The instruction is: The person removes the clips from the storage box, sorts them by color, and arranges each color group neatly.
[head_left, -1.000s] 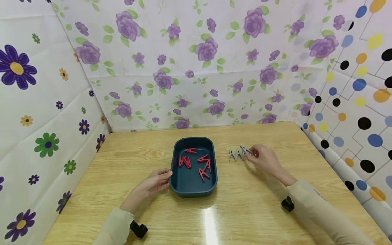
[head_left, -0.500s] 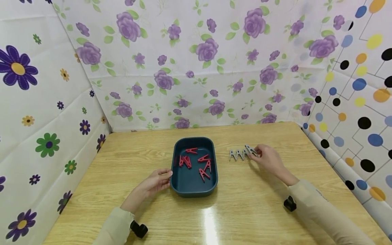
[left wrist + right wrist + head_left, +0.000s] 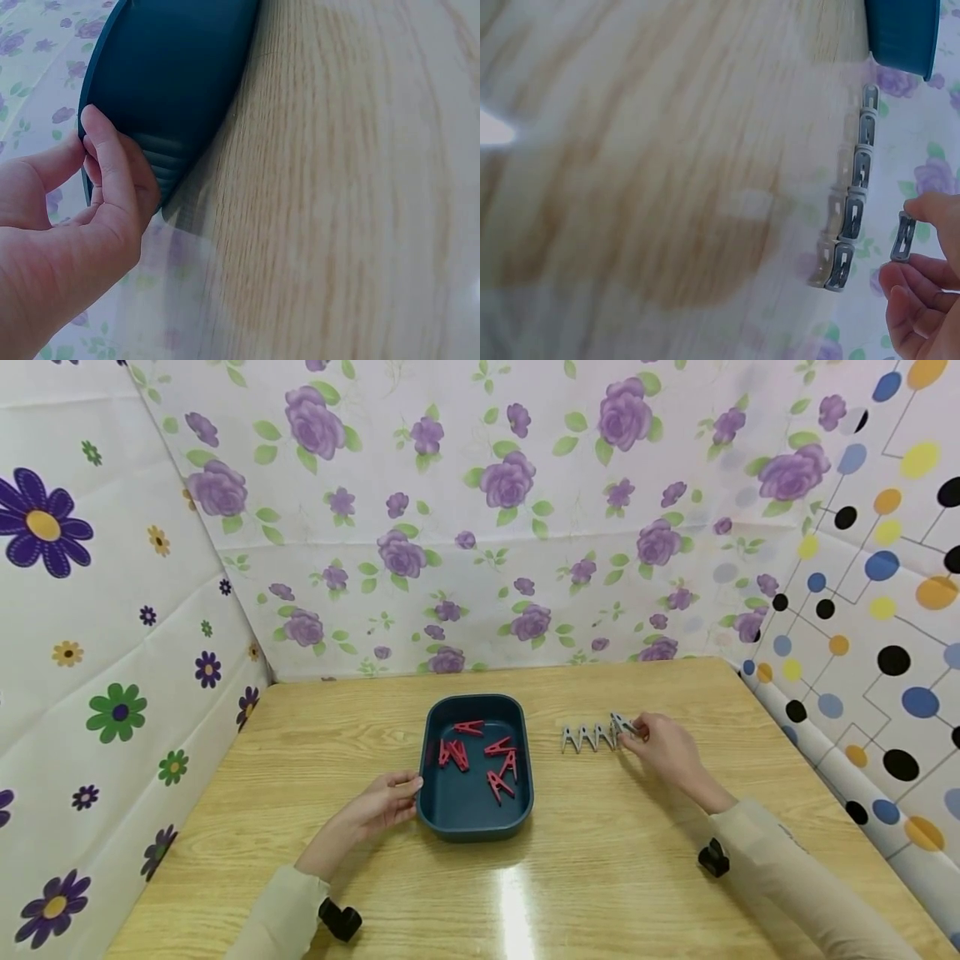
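A dark blue rectangular bin [image 3: 461, 814] stands on the table, with several red clothespins [image 3: 497, 785] scattered on its floor. My left hand [image 3: 378, 806] pinches the bin's near-left rim; in the left wrist view the thumb is on one side of the bin wall [image 3: 180, 60] and the fingers on the other. To the right of the bin, several grey clothespins [image 3: 862, 166] stand side by side in a row. My right hand [image 3: 666, 753] pinches another grey clothespin [image 3: 904, 236] between thumb and fingers, over the right end of that row. In the head view this clothespin tilts and overlaps the row.
The wooden table [image 3: 600, 877] runs back to a floral curtain [image 3: 465, 577]. Patterned sheets hang at both sides, with coloured dots [image 3: 892, 662] on the right one. A black wrist camera [image 3: 340, 921] sits at the left cuff and another black camera [image 3: 713, 858] at the right cuff.
My right hand has moved a little to the right along the row with the grey clothespin, and more of the row shows to its left. The left hand and bin have stayed put.
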Demonstrator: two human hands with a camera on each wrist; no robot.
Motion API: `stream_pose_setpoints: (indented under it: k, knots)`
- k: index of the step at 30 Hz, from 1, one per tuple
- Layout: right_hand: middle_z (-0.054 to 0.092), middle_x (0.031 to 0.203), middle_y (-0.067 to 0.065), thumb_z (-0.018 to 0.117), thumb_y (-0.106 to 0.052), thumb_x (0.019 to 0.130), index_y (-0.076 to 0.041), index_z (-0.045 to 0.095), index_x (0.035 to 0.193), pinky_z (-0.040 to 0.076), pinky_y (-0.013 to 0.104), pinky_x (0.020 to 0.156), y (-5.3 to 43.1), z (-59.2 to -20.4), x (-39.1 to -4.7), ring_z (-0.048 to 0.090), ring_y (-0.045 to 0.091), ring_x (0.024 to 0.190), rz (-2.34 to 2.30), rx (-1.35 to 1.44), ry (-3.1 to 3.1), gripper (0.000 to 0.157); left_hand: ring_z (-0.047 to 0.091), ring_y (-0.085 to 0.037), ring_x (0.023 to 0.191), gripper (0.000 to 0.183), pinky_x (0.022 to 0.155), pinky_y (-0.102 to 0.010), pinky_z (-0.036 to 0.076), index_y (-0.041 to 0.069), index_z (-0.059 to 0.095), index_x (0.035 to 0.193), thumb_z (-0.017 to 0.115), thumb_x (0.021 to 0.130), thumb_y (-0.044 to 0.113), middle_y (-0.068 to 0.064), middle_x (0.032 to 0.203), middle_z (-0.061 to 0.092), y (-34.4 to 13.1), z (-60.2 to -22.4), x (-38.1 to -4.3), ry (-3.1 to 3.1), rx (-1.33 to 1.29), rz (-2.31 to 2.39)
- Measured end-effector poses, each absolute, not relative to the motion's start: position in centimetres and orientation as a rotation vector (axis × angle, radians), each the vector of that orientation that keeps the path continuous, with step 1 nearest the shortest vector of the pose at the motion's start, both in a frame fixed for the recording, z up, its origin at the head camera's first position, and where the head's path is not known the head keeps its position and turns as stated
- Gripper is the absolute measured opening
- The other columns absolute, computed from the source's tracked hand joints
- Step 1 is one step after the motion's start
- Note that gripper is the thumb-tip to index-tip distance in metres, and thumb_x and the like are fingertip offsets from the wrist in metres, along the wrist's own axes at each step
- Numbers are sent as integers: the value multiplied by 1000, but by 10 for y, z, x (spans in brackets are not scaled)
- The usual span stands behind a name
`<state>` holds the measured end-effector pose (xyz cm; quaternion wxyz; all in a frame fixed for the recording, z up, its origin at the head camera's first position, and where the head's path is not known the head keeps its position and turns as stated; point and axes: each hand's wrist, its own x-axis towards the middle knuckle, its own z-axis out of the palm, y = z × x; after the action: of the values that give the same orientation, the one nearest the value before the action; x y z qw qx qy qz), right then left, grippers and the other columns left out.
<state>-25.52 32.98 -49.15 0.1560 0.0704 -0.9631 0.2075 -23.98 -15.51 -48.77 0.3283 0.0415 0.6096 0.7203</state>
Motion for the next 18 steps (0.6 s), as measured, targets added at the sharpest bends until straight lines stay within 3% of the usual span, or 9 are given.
stream_pose_setpoints:
  k: [9,18]
  knots:
    - [67,83,15,68,-36,89,1,66,95,46,32,52,338,-493,-255,57,17,60,596,93,-2809,38,60,-4,73,25,68,-17,52,0,49,119,51,101,17,1,88,63,-155,-489,-240,1593,125,1883]
    - [63,66,10,64,-34,92,3,65,92,36,28,42,342,-496,-255,48,15,47,615,31,-2787,37,60,-4,73,26,67,-17,52,0,48,119,52,101,18,1,88,63,-156,-489,-240,1586,107,1892]
